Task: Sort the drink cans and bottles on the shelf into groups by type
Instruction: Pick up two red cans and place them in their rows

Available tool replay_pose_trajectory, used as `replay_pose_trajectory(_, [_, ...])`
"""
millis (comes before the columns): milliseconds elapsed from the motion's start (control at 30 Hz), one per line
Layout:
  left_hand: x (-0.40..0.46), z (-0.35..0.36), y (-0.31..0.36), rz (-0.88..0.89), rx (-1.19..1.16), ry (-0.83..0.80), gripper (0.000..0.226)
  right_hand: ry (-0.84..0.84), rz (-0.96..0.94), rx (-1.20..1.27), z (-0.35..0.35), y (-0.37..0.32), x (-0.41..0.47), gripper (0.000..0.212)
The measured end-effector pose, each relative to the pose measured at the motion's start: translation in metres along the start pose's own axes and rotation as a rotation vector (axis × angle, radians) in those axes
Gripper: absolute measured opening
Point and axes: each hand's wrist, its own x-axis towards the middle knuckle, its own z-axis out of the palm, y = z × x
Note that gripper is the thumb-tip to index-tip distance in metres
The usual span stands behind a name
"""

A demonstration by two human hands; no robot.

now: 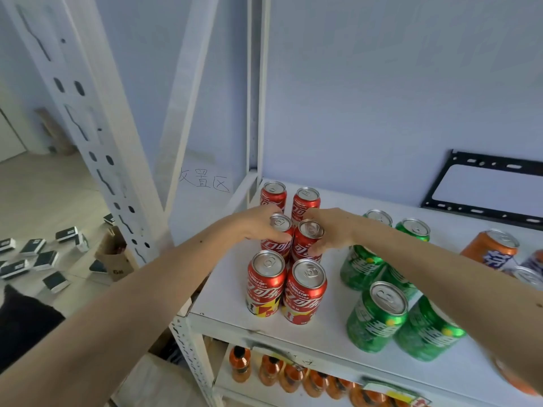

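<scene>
Several red cola cans stand in two columns at the left end of the white shelf [223,306]. My left hand [255,223] wraps the middle-left red can [277,245]. My right hand [330,230] wraps the middle-right red can [305,248]. The two front red cans [266,284] and the two back red cans [305,201] stand free. Several green soda cans [376,317] stand to the right, partly hidden by my right forearm. An orange can [489,249] sits at the far right.
A black metal bracket [482,212] leans against the back wall. Orange bottles [241,364] line the shelf below. A white perforated upright [88,133] stands on the left. Small dark boxes [44,257] and a cardboard box [116,259] lie on the floor.
</scene>
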Motion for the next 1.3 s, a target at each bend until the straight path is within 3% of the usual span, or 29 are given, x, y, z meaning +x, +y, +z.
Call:
replay_pose_trajectory(100, [0.007,-0.02,0.01,0.056,-0.14,0.153,0.08,-0.042,0.032,0.072,-0.027,0.005,-0.007,0.087])
replay_pose_trajectory(233, [0.043,-0.048,0.009,0.048,-0.086,0.445,0.087,0.117,0.121,0.157,-0.06,0.02,0.016,0.072])
replay_pose_trajectory(400, [0.08,-0.052,-0.003,-0.05,0.219,0.237,0.118,0.1,0.157,0.119,-0.048,0.021,0.06,0.099])
replay_pose_trajectory(500, [0.094,-0.048,-0.011,0.006,0.228,0.133,0.106,0.056,0.137,0.133,-0.034,0.019,0.078,0.095])
replay_pose_trajectory(600, [0.104,-0.046,-0.016,0.059,0.235,0.147,0.079,0.116,0.094,0.076,-0.025,0.023,0.092,0.08])
replay_pose_trajectory(700, [0.108,-0.045,-0.014,0.099,0.272,0.128,0.075,0.103,0.067,0.055,-0.027,0.029,0.097,0.078])
replay_pose_trajectory(1167, [0.115,-0.03,-0.005,0.098,0.381,0.085,0.083,0.046,0.036,0.0,-0.028,0.032,0.091,0.086])
replay_pose_trajectory(1300, [0.111,-0.035,0.007,0.088,0.365,0.045,0.101,0.048,0.066,0.078,-0.035,0.036,0.076,0.099])
